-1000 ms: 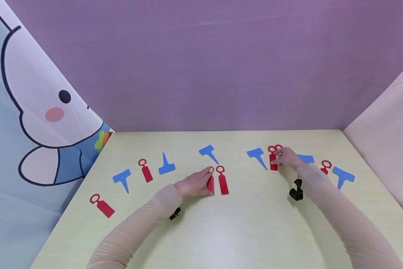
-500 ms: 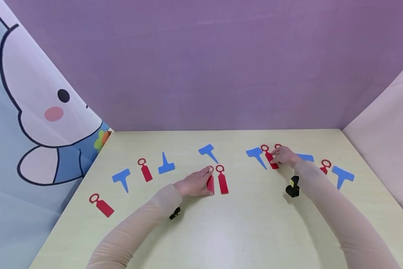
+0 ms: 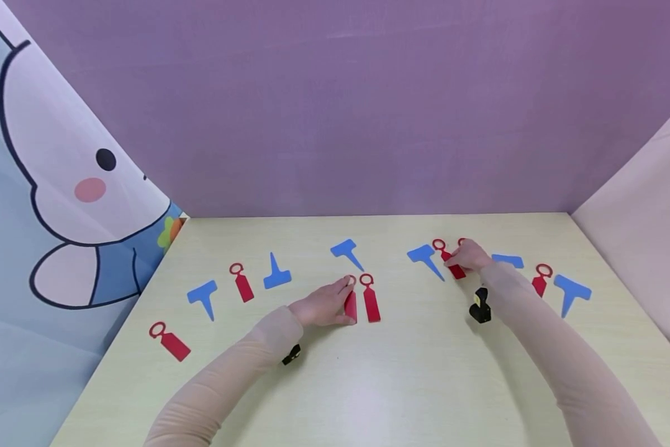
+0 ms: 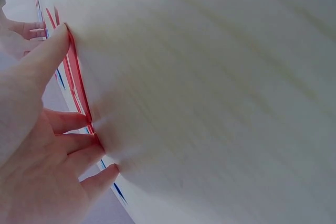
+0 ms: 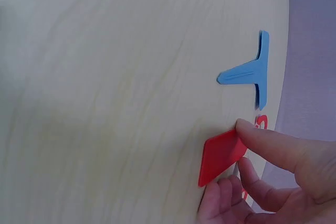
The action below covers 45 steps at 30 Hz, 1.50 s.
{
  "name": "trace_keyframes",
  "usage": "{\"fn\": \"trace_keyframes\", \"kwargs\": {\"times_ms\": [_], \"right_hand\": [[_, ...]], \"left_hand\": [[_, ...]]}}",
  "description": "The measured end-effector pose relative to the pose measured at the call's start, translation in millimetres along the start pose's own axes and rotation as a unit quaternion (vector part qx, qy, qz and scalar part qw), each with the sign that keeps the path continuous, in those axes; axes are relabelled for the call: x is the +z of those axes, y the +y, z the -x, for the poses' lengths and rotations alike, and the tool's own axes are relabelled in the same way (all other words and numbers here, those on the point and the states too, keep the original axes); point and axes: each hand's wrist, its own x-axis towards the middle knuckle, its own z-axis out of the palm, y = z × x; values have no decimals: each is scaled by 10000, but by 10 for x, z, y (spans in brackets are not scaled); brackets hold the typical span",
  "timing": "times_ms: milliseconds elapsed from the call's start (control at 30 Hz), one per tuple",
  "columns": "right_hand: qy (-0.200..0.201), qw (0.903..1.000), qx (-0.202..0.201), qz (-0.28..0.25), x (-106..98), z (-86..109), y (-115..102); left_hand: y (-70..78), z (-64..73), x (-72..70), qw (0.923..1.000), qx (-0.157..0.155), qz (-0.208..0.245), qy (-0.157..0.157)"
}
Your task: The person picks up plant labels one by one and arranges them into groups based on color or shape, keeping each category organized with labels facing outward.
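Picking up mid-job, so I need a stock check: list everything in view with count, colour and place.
Red tags: 7, red, on the table; two left, two centre, three right, some partly covered
Blue T-shaped pieces: 6, blue, on the table; two left, one centre back, three right, one partly covered
Table: 1, pale wood colour, under the pieces
Purple cloth: 1, purple, behind the table
Cartoon cloth: 1, blue and white, left side
Pale cloth: 1, pinkish white, right side
Black devices: 2, black, one at each wrist
Sleeves: 2, beige, on both arms
Left hand: 1, centre, gripping a tag
Right hand: 1, right, pinching a tag
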Motion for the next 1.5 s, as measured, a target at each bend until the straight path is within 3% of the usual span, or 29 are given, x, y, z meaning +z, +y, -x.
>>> {"fn": "trace_keyframes", "kwargs": {"times_ms": [200, 333, 600, 833, 1167, 1300, 1500], "right_hand": [[-1, 9977, 544, -404, 3, 9, -62], [52, 9964, 666, -516, 13, 50, -90], [172, 9983, 443, -340, 18, 71, -81], [156, 9952, 363, -893, 24, 24, 17], [404, 9948, 290, -894, 26, 13, 70], [372, 9911, 397, -1215, 22, 22, 64], [229, 9765, 481, -2089, 8, 82, 34]], "left_hand": [[13, 12, -21, 10000, -20, -24, 5], [21, 25, -28, 10000, 9, -27, 11], [29, 36, -39, 10000, 13, -26, 33], [21, 9, -22, 10000, 3, -33, 33], [23, -5, -4, 10000, -50, -63, -12], [24, -8, -5, 10000, -65, -55, -21], [25, -13, -1, 10000, -52, -74, -12]]}}
